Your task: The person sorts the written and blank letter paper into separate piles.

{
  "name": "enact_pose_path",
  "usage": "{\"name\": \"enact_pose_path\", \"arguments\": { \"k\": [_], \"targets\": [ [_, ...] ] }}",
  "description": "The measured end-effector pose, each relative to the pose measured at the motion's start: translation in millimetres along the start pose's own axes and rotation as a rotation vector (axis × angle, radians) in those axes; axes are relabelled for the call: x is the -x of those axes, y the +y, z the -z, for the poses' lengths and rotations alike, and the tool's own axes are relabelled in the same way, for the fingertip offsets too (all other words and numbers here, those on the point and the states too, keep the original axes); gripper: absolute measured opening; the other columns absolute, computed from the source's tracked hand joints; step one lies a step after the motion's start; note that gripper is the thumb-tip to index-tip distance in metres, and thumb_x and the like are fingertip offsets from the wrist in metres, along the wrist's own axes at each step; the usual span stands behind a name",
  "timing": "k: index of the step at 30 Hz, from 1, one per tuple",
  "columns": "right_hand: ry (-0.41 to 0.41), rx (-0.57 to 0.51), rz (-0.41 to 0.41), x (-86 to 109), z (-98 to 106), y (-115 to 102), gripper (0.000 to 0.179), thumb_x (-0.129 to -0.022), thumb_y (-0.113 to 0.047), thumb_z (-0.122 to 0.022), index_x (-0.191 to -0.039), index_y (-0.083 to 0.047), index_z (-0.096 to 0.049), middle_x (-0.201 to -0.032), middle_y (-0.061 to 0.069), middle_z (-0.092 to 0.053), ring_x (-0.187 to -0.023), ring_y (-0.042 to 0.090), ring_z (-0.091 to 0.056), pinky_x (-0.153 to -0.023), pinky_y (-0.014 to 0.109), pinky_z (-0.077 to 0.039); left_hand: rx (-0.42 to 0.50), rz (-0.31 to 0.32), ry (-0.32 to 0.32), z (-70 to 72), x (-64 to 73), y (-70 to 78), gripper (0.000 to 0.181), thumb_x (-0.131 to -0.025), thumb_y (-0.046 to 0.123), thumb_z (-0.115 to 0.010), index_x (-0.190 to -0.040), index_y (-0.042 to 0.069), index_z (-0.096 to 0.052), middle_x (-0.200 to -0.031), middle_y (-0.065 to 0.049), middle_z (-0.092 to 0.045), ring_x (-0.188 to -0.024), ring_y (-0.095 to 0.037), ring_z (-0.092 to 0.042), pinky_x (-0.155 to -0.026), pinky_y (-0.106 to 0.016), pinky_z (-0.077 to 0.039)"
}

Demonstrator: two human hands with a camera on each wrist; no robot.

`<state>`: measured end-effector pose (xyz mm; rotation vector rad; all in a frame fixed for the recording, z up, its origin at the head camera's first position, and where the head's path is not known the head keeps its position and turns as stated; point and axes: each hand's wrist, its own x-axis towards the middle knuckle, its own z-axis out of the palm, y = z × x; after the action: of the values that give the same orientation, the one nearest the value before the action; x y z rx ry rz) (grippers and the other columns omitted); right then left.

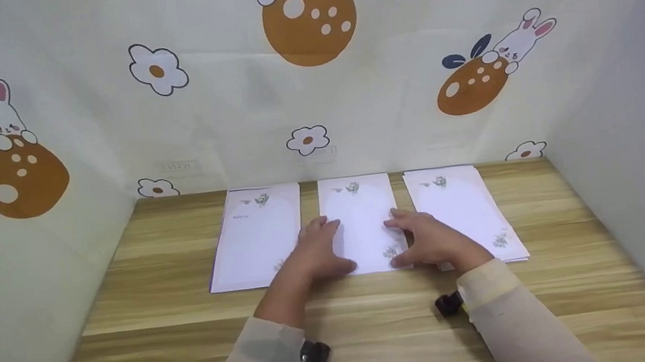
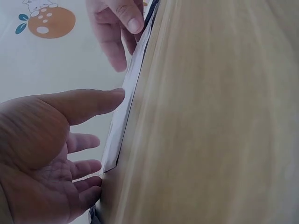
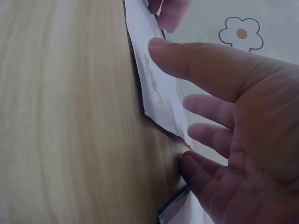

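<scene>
Three stacks of white printed paper lie side by side. Both hands are at the middle stack, one along each long side. The left hand has its thumb over the near left corner and its fingers spread along the left edge. The right hand mirrors it at the near right corner, thumb apart from the fingers. In the wrist views the left hand and right hand show loosely extended fingers right at the paper's edges, with neither hand curled round it.
The left stack has a small line of print near its top; the right stack has slightly uneven edges. All three lie on a wood-grain table, against a cloth backdrop with rabbits and flowers. Small black devices sit at both wrists.
</scene>
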<state>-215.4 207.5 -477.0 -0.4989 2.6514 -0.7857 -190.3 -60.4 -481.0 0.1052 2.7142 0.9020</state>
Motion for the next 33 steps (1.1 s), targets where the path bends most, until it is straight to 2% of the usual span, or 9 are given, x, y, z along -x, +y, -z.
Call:
{"name": "enact_pose_path", "arguments": {
  "k": [7, 15, 20, 23, 27, 30, 33],
  "targets": [
    [-0.029, 0.031, -0.020, 1.3, -2.5, -1.2, 0.077, -0.084, -0.030, -0.092, -0.153, -0.019, -0.060, -0.177, 0.003, -0.034, -0.165, 0.038, -0.024, -0.134, 0.059, -0.025, -0.100, 0.004, 0.004, -3.2, 1.7, 1.5, 0.089, -0.085, 0.045, -0.087, -0.162, 0.022, -0.049, -0.178, -0.006, -0.029, -0.167, -0.033, -0.022, -0.133, -0.055, -0.032],
    [-0.010, 0.011, -0.003, 2.9, -2.7, -2.0, 0.075, -0.084, -0.025, -0.091, -0.152, -0.015, -0.061, -0.175, 0.006, -0.037, -0.163, 0.036, -0.028, -0.135, 0.057, -0.024, -0.091, 0.008, 0.007, -1.4, 2.5, 3.1, 0.084, -0.087, 0.043, -0.088, -0.160, 0.021, -0.051, -0.177, -0.006, -0.030, -0.166, -0.032, -0.024, -0.133, -0.053, -0.033],
    [0.022, 0.043, 0.004, 2.3, -3.8, -3.1, 0.066, -0.089, -0.026, -0.087, -0.150, -0.016, -0.063, -0.173, 0.007, -0.042, -0.161, 0.037, -0.034, -0.134, 0.057, -0.027, -0.090, 0.009, 0.033, -2.3, 1.8, 3.7, 0.072, -0.094, 0.039, -0.082, -0.157, 0.019, -0.054, -0.175, -0.007, -0.034, -0.165, -0.032, -0.026, -0.133, -0.051, -0.033],
    [0.071, 0.053, 0.014, 0.5, -4.7, -3.8, 0.060, -0.091, -0.022, -0.085, -0.148, -0.016, -0.066, -0.166, 0.010, -0.052, -0.156, 0.038, -0.044, -0.131, 0.057, -0.033, -0.107, 0.008, 0.057, -2.2, 1.8, 3.9, 0.060, -0.099, 0.033, -0.076, -0.154, 0.019, -0.057, -0.172, -0.007, -0.039, -0.163, -0.032, -0.032, -0.132, -0.050, -0.036],
    [0.132, -0.002, -0.034, -1.3, -6.2, -8.5, 0.055, -0.090, -0.013, -0.083, -0.143, -0.016, -0.069, -0.153, 0.013, -0.064, -0.138, 0.034, -0.060, -0.122, 0.055, -0.045, -0.123, 0.004, 0.100, -1.1, 1.3, 6.0, 0.053, -0.099, 0.025, -0.074, -0.150, 0.017, -0.061, -0.165, -0.009, -0.049, -0.155, -0.034, -0.042, -0.130, -0.048, -0.040],
    [0.148, -0.036, -0.094, -1.9, -7.5, -13.0, 0.056, -0.090, -0.011, -0.083, -0.144, -0.015, -0.068, -0.152, 0.015, -0.063, -0.138, 0.036, -0.059, -0.121, 0.056, -0.046, -0.092, 0.025, 0.121, -1.0, 0.4, 7.7, 0.060, -0.096, 0.023, -0.078, -0.153, 0.015, -0.059, -0.163, -0.011, -0.051, -0.153, -0.034, -0.046, -0.129, -0.048, -0.041],
    [0.167, -0.052, -0.142, -3.4, -8.1, -15.2, 0.060, -0.091, -0.017, -0.083, -0.148, -0.011, -0.064, -0.154, 0.018, -0.061, -0.145, 0.039, -0.056, -0.125, 0.057, -0.043, -0.042, 0.061, 0.133, -1.0, -1.0, 8.4, 0.069, -0.094, 0.025, -0.080, -0.157, 0.012, -0.054, -0.164, -0.015, -0.049, -0.154, -0.036, -0.047, -0.129, -0.050, -0.040]
  ]
}}
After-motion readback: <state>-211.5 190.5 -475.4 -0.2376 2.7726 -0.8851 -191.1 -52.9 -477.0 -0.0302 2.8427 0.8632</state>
